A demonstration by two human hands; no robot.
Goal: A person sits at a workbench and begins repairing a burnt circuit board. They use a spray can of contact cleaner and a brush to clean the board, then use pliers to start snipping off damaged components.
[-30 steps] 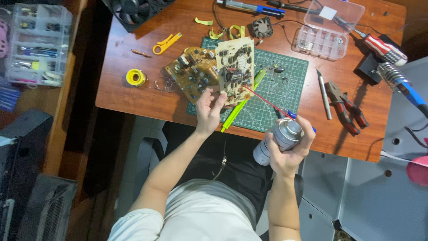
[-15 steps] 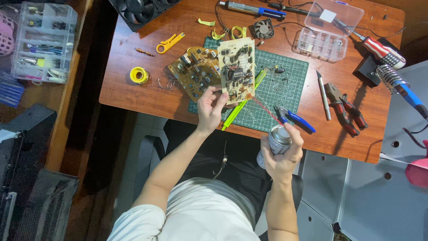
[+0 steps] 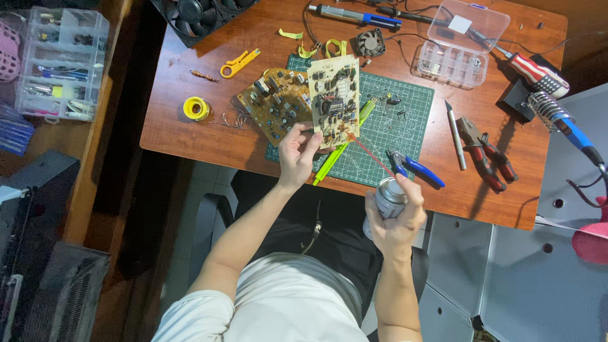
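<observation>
Wooden desk [image 3: 190, 136] w/ a green cutting mat [image 3: 405, 120] fills the view from above. Left hand [image 3: 296, 152] pinches the lower edge of a pale circuit board [image 3: 334, 109], holding it tilted up over the mat, partly overlapping a second, browner board [image 3: 275, 114] lying flat beside it. Right hand [image 3: 396, 218] is wrapped tight round a silver spray can [image 3: 387, 201], whose thin red straw [image 3: 370, 156] points up-left at the held board's bottom corner. Compared w/ a sec ago the can has dropped lower and closer to the body, now off the desk edge (board hasn't really moved), so the straw tip sits a bit further back from the board. Blue-handled pliers [image 3: 415, 168] lie just beside the can, red-handled ones [image 3: 484, 152] further right, a clear parts box [image 3: 459, 41] at the far edge, yellow solder reel [image 3: 196, 109] to the left.
</observation>
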